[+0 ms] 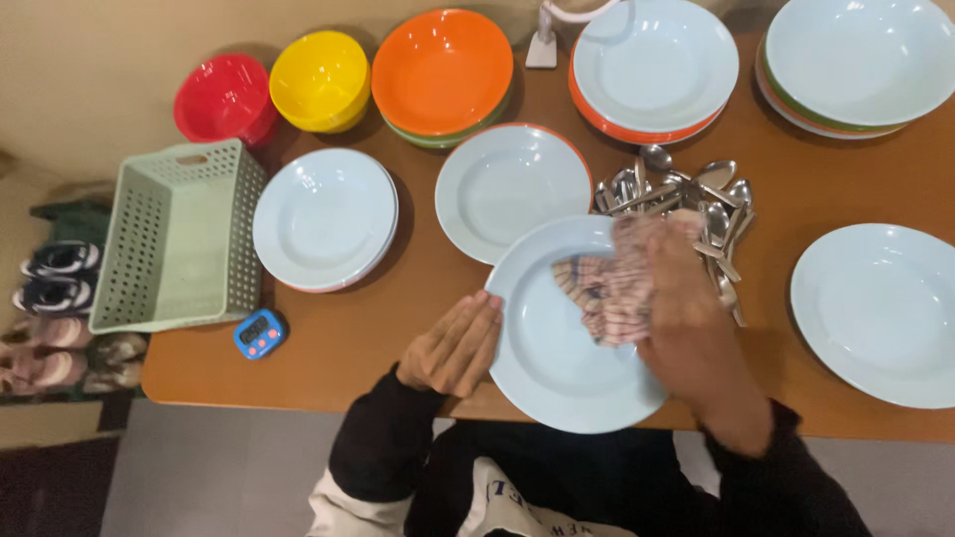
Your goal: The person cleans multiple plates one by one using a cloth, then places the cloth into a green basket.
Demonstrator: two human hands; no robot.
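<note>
Round pale-blue plate (557,368), shallow well

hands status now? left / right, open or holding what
Left hand: open, fingers flat against the rim of the pale blue plate.
Right hand: grip closed on a striped cloth, pressed onto that plate; motion-blurred.

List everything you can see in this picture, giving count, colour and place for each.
Pale blue plates: several, single and stacked, across the brown wooden table.
Plastic bowls: red, yellow, orange, far edge.
Metal spoons: a pile, silver, centre right.
Green perforated plastic basket: one, left end.
Small blue timer: one, beside basket.
Shoes: several, on the floor at left.
Striped cloth: one, on the near plate.
Left hand: on that plate's rim.
Right hand: on the cloth.
</note>
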